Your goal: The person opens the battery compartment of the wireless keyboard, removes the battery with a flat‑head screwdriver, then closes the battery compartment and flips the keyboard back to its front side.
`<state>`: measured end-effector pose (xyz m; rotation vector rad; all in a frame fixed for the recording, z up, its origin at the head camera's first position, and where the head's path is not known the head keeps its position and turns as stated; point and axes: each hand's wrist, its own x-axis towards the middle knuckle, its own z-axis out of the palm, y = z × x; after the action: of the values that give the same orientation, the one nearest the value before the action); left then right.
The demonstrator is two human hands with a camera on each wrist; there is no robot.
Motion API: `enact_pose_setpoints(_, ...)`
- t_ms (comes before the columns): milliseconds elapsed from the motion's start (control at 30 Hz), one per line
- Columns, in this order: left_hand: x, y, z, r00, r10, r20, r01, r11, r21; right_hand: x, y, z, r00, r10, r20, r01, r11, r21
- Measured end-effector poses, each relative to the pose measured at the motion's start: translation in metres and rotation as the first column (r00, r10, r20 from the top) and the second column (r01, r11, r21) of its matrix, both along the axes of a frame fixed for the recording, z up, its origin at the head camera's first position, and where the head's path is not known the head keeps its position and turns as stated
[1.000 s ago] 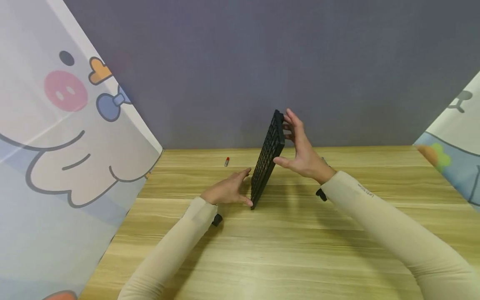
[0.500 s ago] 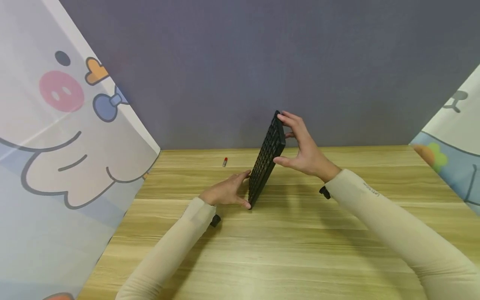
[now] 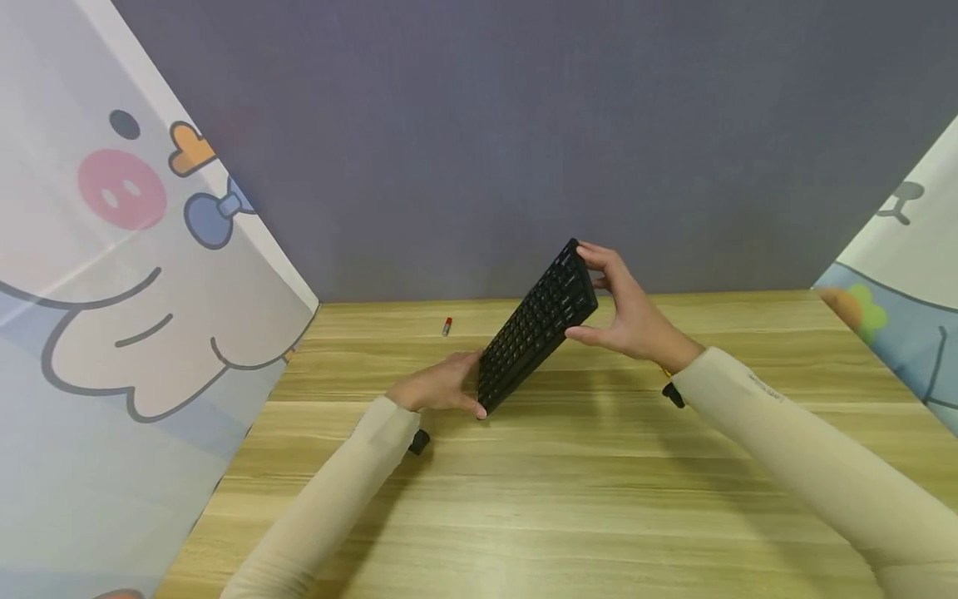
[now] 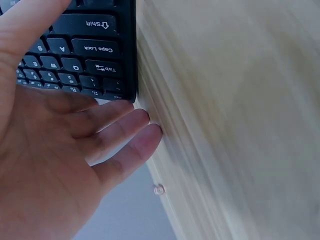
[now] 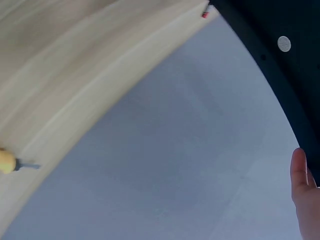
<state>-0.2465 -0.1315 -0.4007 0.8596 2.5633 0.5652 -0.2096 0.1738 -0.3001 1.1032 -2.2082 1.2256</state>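
A black keyboard [image 3: 535, 329] is tilted over the table, its right end raised and its keys facing left and toward me. My right hand [image 3: 632, 316] grips the raised end, thumb at the near corner and fingers at the far one. Down at the lower end, my left hand [image 3: 441, 384] holds the keyboard between thumb and fingers. In the left wrist view the thumb [image 4: 27, 25] crosses the keys near Shift and the fingertips [image 4: 142, 142] come close to the tabletop. The right wrist view shows the dark underside with a pale round foot [image 5: 284, 44].
A small red-and-grey cylinder [image 3: 446, 326] lies on the wooden table [image 3: 524, 516] toward the back. A yellow-handled tool with a thin grey shaft, like a screwdriver [image 5: 9, 161], lies near the back edge, mostly hidden by my right wrist in the head view. A grey wall [image 3: 486, 150] rises behind.
The keyboard's raised end has swung right and down, so it leans lower and shows more of its keys. My right hand moved with it; my left shifted slightly left.
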Motion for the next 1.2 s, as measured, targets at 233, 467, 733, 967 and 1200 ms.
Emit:
enact_pose_setpoints(233, -0.001, -0.010, 0.004, 0.999, 0.038, -0.016, -0.039, 0.996, -0.078, -0.008, 0.024, -0.032, 0.995, -0.078, 0.062, 0.075, 0.996, 0.057)
enact_pose_setpoints(467, -0.004, -0.016, 0.004, 0.995, 0.088, -0.039, -0.092, 0.986, -0.139, -0.009, 0.046, -0.060, 0.974, -0.156, 0.163, 0.133, 0.981, 0.143)
enact_pose_setpoints(733, -0.005, -0.017, 0.008, 0.992, 0.116, -0.053, -0.124, 0.977, -0.175, -0.001, 0.052, -0.077, 0.897, -0.338, 0.284, 0.219, 0.900, 0.378)
enact_pose_setpoints(967, -0.005, -0.015, 0.005, 0.988, 0.132, -0.075, -0.145, 0.966, -0.214, 0.006, 0.052, -0.091, 0.840, -0.431, 0.329, 0.214, 0.821, 0.530)
enact_pose_setpoints(1200, -0.002, -0.010, 0.007, 0.984, 0.137, -0.117, -0.163, 0.953, -0.256, 0.006, 0.046, -0.105, 0.814, -0.479, 0.329, 0.202, 0.765, 0.612)
